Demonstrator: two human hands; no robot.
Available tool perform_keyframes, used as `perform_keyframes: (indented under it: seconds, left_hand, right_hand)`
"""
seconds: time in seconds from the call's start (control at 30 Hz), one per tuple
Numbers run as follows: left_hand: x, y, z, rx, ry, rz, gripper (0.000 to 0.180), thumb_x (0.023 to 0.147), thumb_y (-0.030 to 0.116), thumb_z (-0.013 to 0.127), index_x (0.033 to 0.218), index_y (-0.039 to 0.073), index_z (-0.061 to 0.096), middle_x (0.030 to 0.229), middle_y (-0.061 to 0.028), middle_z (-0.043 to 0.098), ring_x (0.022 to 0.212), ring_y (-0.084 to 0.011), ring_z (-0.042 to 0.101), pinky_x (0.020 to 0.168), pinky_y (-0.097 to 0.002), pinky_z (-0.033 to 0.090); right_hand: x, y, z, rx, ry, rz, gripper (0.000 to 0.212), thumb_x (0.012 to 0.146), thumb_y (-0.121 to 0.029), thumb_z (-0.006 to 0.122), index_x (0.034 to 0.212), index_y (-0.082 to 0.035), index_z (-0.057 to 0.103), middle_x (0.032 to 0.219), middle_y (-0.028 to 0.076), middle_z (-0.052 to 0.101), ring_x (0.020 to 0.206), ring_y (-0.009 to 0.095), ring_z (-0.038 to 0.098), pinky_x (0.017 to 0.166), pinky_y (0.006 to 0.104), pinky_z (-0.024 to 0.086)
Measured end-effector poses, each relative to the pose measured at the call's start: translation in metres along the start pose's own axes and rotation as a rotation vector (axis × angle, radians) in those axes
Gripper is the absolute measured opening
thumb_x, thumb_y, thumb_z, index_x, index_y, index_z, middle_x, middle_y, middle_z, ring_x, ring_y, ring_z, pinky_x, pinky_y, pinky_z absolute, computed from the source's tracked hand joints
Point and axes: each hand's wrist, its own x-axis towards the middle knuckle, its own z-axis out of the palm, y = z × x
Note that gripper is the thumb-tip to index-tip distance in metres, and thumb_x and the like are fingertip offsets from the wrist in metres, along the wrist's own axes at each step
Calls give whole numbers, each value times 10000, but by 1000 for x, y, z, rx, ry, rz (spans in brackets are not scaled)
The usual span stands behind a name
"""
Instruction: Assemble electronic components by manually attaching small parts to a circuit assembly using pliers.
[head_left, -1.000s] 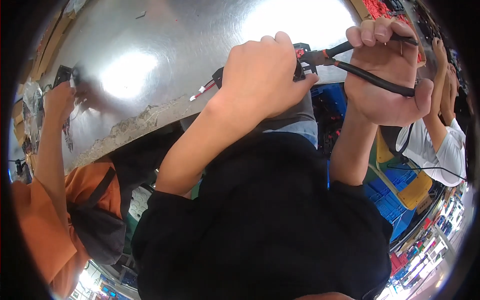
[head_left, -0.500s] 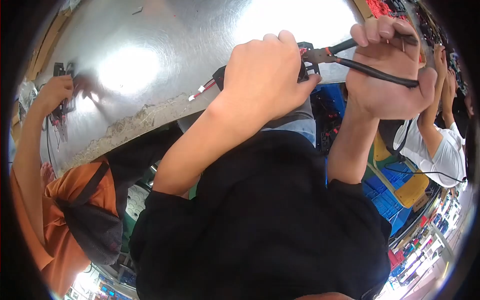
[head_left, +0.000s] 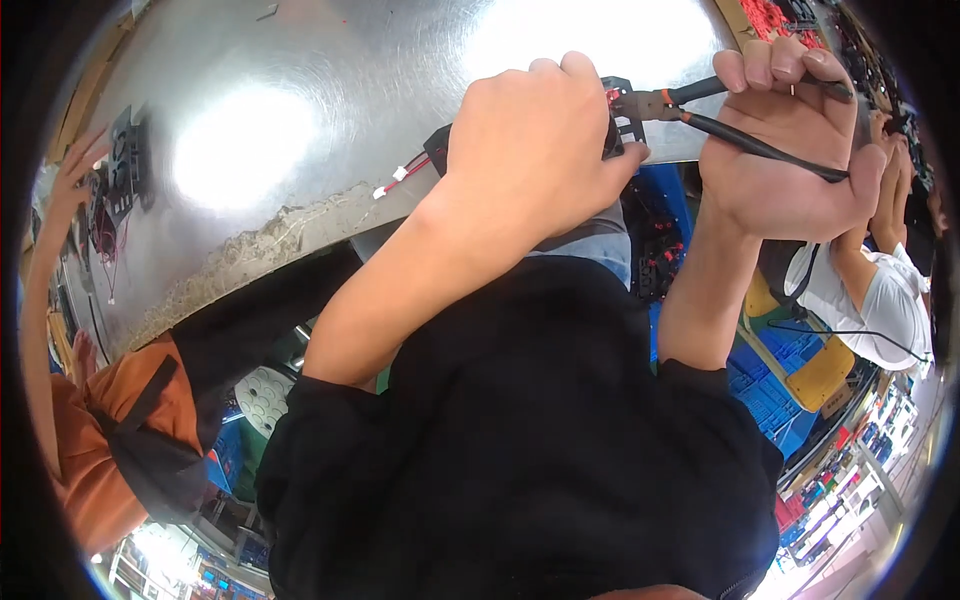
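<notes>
We have the left hand [head_left: 525,140] clamped palm-down over the black frame [head_left: 437,146] at the near edge of the table [head_left: 380,80], its thumb along the near right side. The right hand [head_left: 790,150] grips the pliers [head_left: 655,105], fingers hooked over the far handle, the near handle against the palm by the thumb; the handles stand apart. The nose meets the frame's right end; whether it bites on anything we cannot tell.

Our judgement: the left hand should press the frame firmly down, thumb well clear of the nose. The right should squeeze slowly and evenly without twisting, since the thin parts look easy to bend or nick.

Appearance of the frame: dark, angular, mostly hidden under the left hand. On its left, red and dark wires [head_left: 408,173] trail nearer to us, with small white plugs [head_left: 379,192]. At its right end, cut-out edges show, and a red bit [head_left: 612,97] sits by the nose.
</notes>
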Motion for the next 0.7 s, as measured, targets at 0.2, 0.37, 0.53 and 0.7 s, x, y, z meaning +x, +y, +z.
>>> perform_keyframes:
  seconds: [0.2,0.37,0.53,0.7]
  left_hand:
    - [-4,2,0,-26,-26,-58,568,818,513,737,878,-21,551,803,-213,667,744,-388,686,637,-443,545]
    - [-6,5,3,-18,-11,-44,565,820,516,736,885,-11,545,795,-196,660,738,-374,682,630,-436,542]
    - [-6,2,2,-30,22,-12,562,815,514,742,890,-6,543,789,-184,650,730,-366,674,621,-433,539]
    - [-10,4,1,9,8,-12,557,798,504,754,887,-2,539,789,-155,635,713,-332,675,592,-406,533]
  right_hand:
    - [13,3,0,56,-78,73,658,902,-503,381,1126,83,583,965,151,510,849,259,456,775,421,381]
    - [24,2,67,1188,384,305,405,1002,-457,390,895,-80,490,746,14,412,644,129,378,601,263,336]
    - [37,7,62,1108,412,393,301,972,-354,498,891,-66,533,741,15,489,642,128,460,595,247,388]
    - [25,-36,2,-15,424,-122,579,887,-380,373,1102,134,531,937,192,525,886,318,544,871,493,471]
